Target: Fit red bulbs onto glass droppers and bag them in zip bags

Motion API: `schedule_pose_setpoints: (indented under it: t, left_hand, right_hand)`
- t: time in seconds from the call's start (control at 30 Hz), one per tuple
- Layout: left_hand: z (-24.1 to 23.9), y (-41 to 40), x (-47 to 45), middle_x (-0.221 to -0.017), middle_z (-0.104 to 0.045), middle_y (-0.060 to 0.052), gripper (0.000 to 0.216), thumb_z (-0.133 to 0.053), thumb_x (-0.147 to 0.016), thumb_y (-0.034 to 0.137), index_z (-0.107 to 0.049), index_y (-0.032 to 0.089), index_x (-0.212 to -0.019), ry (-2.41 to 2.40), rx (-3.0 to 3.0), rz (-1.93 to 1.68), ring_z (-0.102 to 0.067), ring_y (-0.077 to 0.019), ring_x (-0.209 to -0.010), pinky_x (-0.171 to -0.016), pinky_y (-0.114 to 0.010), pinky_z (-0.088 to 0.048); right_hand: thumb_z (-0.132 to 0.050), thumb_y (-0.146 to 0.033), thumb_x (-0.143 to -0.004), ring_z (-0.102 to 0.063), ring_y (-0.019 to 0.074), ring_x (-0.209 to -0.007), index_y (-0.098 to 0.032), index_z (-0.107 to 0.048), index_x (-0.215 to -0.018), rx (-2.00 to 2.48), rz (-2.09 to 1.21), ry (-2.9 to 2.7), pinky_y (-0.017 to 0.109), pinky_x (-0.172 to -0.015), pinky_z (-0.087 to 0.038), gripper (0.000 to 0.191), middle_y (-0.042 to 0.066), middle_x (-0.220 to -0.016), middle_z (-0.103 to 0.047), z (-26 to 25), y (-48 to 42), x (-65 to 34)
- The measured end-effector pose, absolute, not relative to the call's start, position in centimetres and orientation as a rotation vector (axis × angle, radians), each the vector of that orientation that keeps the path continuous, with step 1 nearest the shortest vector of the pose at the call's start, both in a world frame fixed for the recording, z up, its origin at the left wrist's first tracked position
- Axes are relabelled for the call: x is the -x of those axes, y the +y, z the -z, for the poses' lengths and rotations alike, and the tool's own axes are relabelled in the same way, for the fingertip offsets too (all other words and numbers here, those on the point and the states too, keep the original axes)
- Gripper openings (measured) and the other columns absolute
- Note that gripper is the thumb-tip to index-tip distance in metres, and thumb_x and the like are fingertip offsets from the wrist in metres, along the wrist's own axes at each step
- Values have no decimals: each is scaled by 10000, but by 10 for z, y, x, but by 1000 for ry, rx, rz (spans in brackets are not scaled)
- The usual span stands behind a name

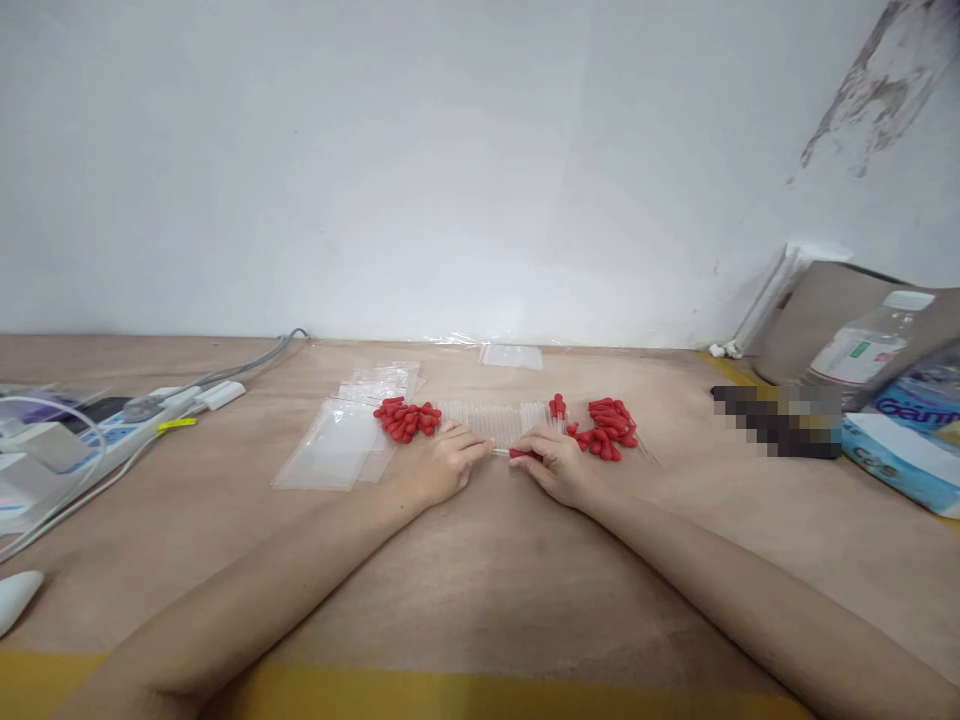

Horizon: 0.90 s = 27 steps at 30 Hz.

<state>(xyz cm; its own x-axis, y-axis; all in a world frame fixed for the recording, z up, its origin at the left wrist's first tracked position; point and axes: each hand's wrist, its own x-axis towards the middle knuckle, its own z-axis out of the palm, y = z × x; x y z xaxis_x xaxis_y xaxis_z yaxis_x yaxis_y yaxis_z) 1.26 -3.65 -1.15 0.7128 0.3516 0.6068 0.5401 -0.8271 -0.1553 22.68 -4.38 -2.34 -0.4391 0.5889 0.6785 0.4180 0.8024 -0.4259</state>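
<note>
A row of clear plastic dropper tubes lies across the middle of the wooden table. Red rubber bulbs are heaped at its left end and at its right end. My left hand rests at the row's near edge with fingers curled, pinching the end of one clear tube. My right hand sits close beside it, fingers pinched on a red bulb at the same tube. Both forearms stretch in from the bottom corners.
Clear zip bags lie left of the tubes, one more bag near the wall. A power strip with cables sits far left. At right stand a water bottle, a tissue pack and a cardboard piece.
</note>
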Motion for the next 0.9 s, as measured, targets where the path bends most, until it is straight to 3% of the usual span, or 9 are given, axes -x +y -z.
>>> schedule_pose_setpoints:
  t: [0.67, 0.9]
  left_hand:
    - [18, -35, -20, -751, -616, -51, 263, -389, -823, 79, -605, 157, -950, -680, 2590, 889, -540, -162, -714, -685, -304, -418]
    - [16, -36, -23, -759, -639, -40, 228, -398, -862, 139, -600, 171, -964, -751, 2604, 919, -563, -161, -720, -690, -310, -423]
  right_hand:
    - [-498, -249, -826, -490, 150, -659, -161, -572, -743, 811, -99, -2196, 276, -615, -393, 142, 42, -672, -551, 23, -42, -218]
    - [-518, -263, -815, -532, 145, -694, -177, -628, -800, 816, -344, -2110, 282, -652, -424, 140, 47, -738, -590, 19, -38, -219]
